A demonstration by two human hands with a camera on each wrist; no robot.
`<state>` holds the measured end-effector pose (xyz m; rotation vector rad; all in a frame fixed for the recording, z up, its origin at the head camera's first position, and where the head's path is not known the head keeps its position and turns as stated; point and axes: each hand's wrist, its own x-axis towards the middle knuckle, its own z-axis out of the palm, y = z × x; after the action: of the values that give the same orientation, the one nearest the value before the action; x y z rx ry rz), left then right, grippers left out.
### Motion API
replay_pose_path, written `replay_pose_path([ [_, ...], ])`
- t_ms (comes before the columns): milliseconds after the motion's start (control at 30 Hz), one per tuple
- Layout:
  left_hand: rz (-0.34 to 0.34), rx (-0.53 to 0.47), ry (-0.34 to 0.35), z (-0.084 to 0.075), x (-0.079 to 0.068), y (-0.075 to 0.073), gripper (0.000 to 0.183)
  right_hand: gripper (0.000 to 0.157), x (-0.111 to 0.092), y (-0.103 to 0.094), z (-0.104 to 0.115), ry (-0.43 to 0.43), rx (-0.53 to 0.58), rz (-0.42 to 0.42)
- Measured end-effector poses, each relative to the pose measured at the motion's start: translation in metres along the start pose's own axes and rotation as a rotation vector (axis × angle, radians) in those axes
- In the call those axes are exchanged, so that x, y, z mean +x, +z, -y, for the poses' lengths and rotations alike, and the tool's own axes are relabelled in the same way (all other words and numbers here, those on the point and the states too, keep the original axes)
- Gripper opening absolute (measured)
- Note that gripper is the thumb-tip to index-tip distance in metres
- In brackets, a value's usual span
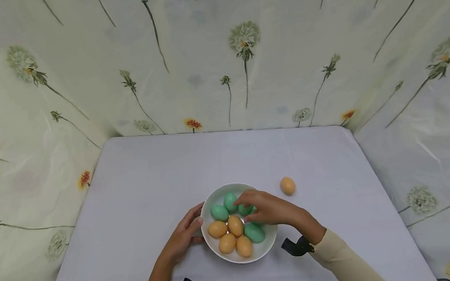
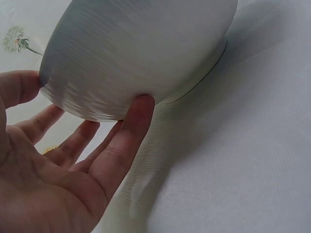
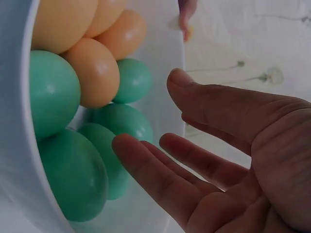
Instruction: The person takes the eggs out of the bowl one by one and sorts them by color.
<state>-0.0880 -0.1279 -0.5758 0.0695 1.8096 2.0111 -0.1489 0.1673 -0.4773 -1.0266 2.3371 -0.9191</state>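
Observation:
A white bowl (image 1: pixel 270 241) on the table holds several green eggs (image 1: pixel 219 212) and several orange-tan eggs (image 1: pixel 227 243). My left hand (image 1: pixel 182 237) is at the bowl's left side. In the left wrist view its spread fingertips touch the outer wall (image 2: pixel 146 48), with the thumb up at the rim. Over the bowl's right part, my right hand (image 1: pixel 265 207) reaches in above the green eggs. Its fingers (image 3: pixel 160 184) are parted from the thumb with nothing between them, the fingertips close to a green egg (image 3: pixel 104 155) in the right wrist view.
A single orange-tan egg (image 1: pixel 288 186) lies on the white-covered table (image 1: pixel 153 175), to the right behind the bowl. Flower-printed sheets (image 1: pixel 204 51) hang along the table's back and both sides. Each wrist carries a black mount (image 1: pixel 297 247).

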Motion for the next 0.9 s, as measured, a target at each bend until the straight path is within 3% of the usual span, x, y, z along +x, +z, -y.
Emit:
replay_pose_path([
  [267, 0.010, -0.015, -0.017, 0.000, -0.001, 0.002, 0.054, 0.040, 0.011, 0.011, 0.001, -0.030, -0.118, 0.094],
  [500, 0.001, -0.017, -0.029, 0.000, -0.001, 0.003, 0.054, 0.038, 0.016, 0.020, 0.002, -0.046, -0.156, 0.111],
  [633, 0.006, -0.029, -0.065, 0.004, -0.005, 0.006, 0.055, 0.038, 0.017, 0.028, 0.003, -0.025, -0.163, 0.161],
  [900, -0.013, -0.017, -0.039, 0.000, -0.001, 0.005, 0.054, 0.042, 0.025, 0.027, 0.007, 0.020, -0.208, 0.177],
])
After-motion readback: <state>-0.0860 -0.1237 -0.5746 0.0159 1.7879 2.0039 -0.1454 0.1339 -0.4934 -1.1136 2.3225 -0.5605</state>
